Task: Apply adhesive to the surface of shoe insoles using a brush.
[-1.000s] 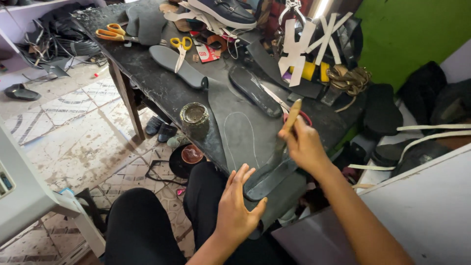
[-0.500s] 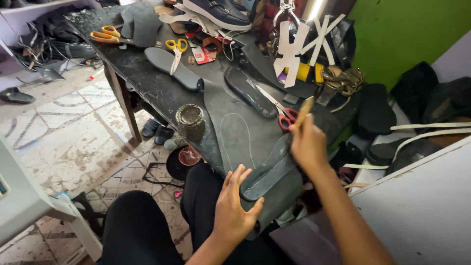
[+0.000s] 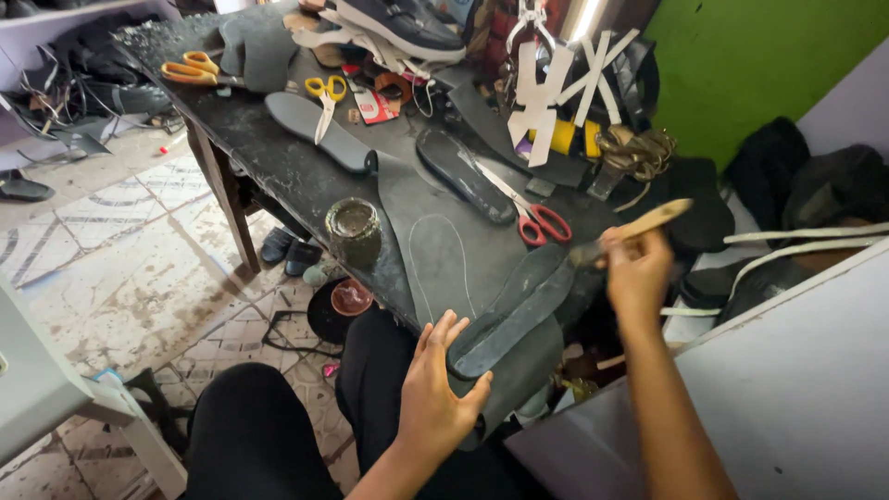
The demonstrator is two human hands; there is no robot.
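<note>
My left hand (image 3: 439, 393) lies flat with spread fingers on the near end of a dark shoe sole (image 3: 515, 309), pinning it to the black worktable (image 3: 278, 167). My right hand (image 3: 635, 270) grips a wooden-handled brush (image 3: 646, 223), whose head touches the far end of that sole. The sole rests on a grey rubber sheet (image 3: 435, 231) carrying a traced sole outline (image 3: 441, 262). A small open glue pot (image 3: 354, 229) stands at the table's near left edge.
Red-handled scissors (image 3: 537, 219), another dark sole (image 3: 463, 174), a grey sole (image 3: 319, 132), yellow scissors (image 3: 324, 95), orange scissors (image 3: 191, 70), a shoe (image 3: 398, 20) and white paper patterns (image 3: 546, 88) crowd the table. Tiled floor lies left, a green wall far right.
My right hand has swung the brush to the right along the sole, its handle now pointing up and right. My left hand still presses the sole's near end.
</note>
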